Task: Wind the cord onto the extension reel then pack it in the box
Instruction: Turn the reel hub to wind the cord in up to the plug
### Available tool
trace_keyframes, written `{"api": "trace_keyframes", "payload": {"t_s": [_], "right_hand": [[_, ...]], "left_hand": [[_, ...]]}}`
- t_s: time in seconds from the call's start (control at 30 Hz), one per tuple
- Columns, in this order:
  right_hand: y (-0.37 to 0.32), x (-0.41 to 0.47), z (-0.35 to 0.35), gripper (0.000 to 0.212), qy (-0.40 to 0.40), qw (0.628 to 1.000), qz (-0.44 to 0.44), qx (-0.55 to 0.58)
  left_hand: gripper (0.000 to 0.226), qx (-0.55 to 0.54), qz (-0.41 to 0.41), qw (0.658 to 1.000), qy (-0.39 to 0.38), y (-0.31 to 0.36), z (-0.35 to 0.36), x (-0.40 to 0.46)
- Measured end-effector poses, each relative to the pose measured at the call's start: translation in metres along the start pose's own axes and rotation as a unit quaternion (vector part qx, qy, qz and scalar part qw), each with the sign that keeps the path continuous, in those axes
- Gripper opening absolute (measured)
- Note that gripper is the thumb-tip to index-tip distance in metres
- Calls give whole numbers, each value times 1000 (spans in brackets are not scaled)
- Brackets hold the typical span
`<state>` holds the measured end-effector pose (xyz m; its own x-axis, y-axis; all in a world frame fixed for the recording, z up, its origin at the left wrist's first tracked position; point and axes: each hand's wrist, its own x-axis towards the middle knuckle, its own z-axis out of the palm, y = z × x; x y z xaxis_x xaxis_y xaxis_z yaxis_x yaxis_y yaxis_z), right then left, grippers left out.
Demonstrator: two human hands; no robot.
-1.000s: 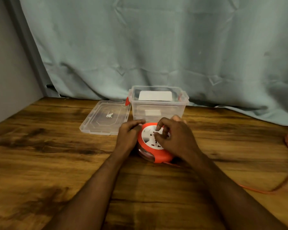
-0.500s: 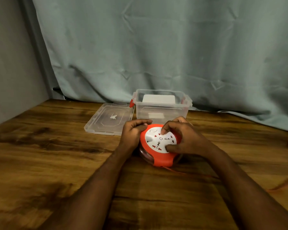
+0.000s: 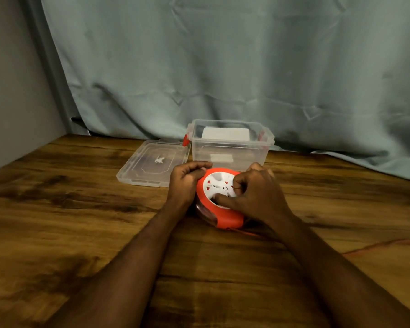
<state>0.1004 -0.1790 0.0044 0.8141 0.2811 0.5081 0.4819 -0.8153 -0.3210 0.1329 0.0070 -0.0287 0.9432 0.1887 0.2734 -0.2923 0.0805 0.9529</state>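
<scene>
Left hand (image 3: 186, 183) is clamped on the left rim of the round orange extension reel with white socket face (image 3: 219, 197), fingers curled over its upper edge. Right hand (image 3: 256, 194) is closed on the reel's right side, thumb and one finger pressing onto the white face. The reel rests tilted on the dark-grained wooden table (image 3: 57, 221), just in front of the clear plastic box with orange latches (image 3: 230, 144), open-topped. The clear plastic lid (image 3: 155, 162) lies flat to the box's left. The orange cord (image 3: 374, 245) trails rightward from the reel across the table, blurred. A pale green curtain (image 3: 223, 67) hangs behind
</scene>
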Motion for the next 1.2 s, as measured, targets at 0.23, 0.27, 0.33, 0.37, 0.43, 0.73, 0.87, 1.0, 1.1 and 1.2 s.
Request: {"api": "trace_keyframes", "payload": {"t_s": [0.23, 0.27, 0.33, 0.37, 0.43, 0.73, 0.87, 1.0, 1.1, 1.2], "right_hand": [[-11, 1, 1, 21, 73, 996, -6, 48], [-8, 1, -2, 19, 55, 995, -26, 79], [0, 2, -9, 37, 0, 990, -69, 120], [4, 2, -11, 44, -30, 988, -75, 129], [11, 4, -15, 51, -81, 987, -55, 131], [29, 11, -4, 53, -116, 979, -6, 168], [26, 8, 3, 50, -73, 984, -20, 162], [21, 8, 7, 40, -79, 982, -15, 169], [14, 10, 5, 37, -80, 984, -31, 157], [11, 10, 3, 52, -58, 989, -40, 130]], "left_hand": [[27, -8, -6, 1000, -1, 11, 4, -13], [27, -7, -8, 1000, 0, 11, 3, -14], [27, -9, -8, 1000, -4, 11, 3, -13], [27, -11, -8, 1000, -7, 11, 3, -12], [27, -15, -10, 1000, -7, 11, 3, -11], [27, 1, -22, 1000, -1, 15, 5, -11], [26, 10, -29, 1000, -1, 14, 3, -12], [27, 10, -37, 999, -2, 12, -3, -13], [27, -11, -37, 999, 2, 14, -6, -14], [26, -30, -37, 999, 5, 13, -4, -12]]}}
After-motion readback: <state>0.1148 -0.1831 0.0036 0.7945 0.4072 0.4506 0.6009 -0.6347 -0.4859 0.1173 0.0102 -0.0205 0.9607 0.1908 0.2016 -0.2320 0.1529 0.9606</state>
